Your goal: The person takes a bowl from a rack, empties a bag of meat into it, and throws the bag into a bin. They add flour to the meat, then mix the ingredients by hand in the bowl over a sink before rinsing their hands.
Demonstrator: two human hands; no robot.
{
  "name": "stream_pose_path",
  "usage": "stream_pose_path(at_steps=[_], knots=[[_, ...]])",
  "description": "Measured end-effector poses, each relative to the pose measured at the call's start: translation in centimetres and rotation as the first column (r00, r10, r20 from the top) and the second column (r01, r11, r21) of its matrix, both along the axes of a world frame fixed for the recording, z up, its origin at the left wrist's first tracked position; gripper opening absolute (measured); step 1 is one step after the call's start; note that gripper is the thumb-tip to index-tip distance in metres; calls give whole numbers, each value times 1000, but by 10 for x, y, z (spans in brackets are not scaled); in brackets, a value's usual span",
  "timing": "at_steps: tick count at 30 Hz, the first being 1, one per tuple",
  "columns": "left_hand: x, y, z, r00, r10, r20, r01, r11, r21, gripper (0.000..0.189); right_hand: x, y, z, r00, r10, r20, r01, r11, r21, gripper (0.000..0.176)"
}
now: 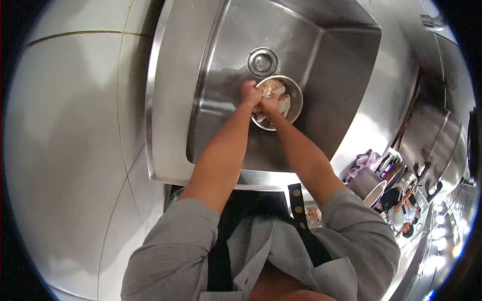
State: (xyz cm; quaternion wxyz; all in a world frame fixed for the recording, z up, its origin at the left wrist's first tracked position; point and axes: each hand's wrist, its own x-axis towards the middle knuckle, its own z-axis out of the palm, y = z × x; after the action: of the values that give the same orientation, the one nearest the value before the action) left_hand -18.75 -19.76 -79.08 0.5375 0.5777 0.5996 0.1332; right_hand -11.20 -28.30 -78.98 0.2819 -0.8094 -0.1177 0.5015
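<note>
A round metal bowl (298,103) stands in the steel sink (336,70), just below the drain (262,62). Pale, wet pieces of food (284,104), perhaps raw meat, lie in it. My left hand (250,93) is closed around the bowl's left rim. Inside the bowl my right hand (270,104) reaches down among the pieces with its fingers curled; what it grips, if anything, is too small to make out. Both forearms come in from the bottom of the view.
White wall tiles (75,100) line the left side. At the right are a metal pot (368,185), a purple cloth (367,161) and other cookware. Farther off at the lower right, another person (401,215) is visible.
</note>
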Motion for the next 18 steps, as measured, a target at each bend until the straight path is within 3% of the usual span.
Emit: stream_pose_path(at_steps=[1, 2, 3, 5, 6, 9, 10, 11, 12, 13, 14, 15, 16, 17, 18], knots=[[0, 4, 1, 1000, 2, 6, -3, 1000, 16, 10, 0, 11, 8, 997, -24, -73, 24, 1000, 2, 38], [-1, 8, 2, 1000, -2, 18, 1, 998, 59, 9, 0, 15, 20, 785, 550, 284, -493, 833, -252, 50], [-1, 3, 3, 999, -11, 32, 8, 996, 85, 9, 1, 8, 34, 786, 548, 287, -489, 834, -255, 50], [2, 0, 5, 1000, 13, 27, -13, 1000, 9, 10, 2, 16, 103, 923, 375, 83, -372, 927, -54, 49], [4, 4, 7, 999, 42, 14, -41, 997, -58, 10, 15, 8, 100, 848, 480, 224, -476, 876, -75, 41], [1, 12, 19, 998, -37, -42, 34, 997, -68, 12, 49, 0, 102, 860, 409, 305, -393, 912, -113, 27], [1, 10, 14, 998, -36, -48, 32, 997, -71, 12, 78, -36, 21, 791, 526, 312, -570, 819, 67, 23], [2, 3, 1, 998, 22, -59, -25, 997, -67, 13, 72, -47, -6, 795, 526, 301, -568, 820, 66, 23], [6, -1, -9, 994, 85, -67, -89, 994, -62, 14, 66, -51, -28, 422, 680, 600, -789, 601, -127, 23], [12, 0, -11, 993, 98, -71, -102, 993, -60, 14, 63, -44, -45, -69, 662, 746, -849, 354, -392, 23], [13, 0, -8, 993, 11, -116, -7, 999, 38, 16, 57, -39, -61, 306, 525, 794, -785, 612, -101, 21], [11, 0, -5, 983, -68, -172, 90, 988, 123, 19, 60, -30, -74, 310, 530, 790, -792, 603, -94, 21], [10, 7, 17, 996, -31, -86, 18, 988, -151, 20, 73, -41, -108, 462, 605, 648, -756, 651, -69, 20], [5, -4, 18, 994, -39, -99, 22, 986, -167, 20, 70, -57, -122, 608, 638, 472, -701, 711, -57, 19], [8, -1, 13, 996, 13, -86, -25, 988, -149, 18, 47, 0, -22, 1000, 1, -7, -3, 979, -205, 21]])
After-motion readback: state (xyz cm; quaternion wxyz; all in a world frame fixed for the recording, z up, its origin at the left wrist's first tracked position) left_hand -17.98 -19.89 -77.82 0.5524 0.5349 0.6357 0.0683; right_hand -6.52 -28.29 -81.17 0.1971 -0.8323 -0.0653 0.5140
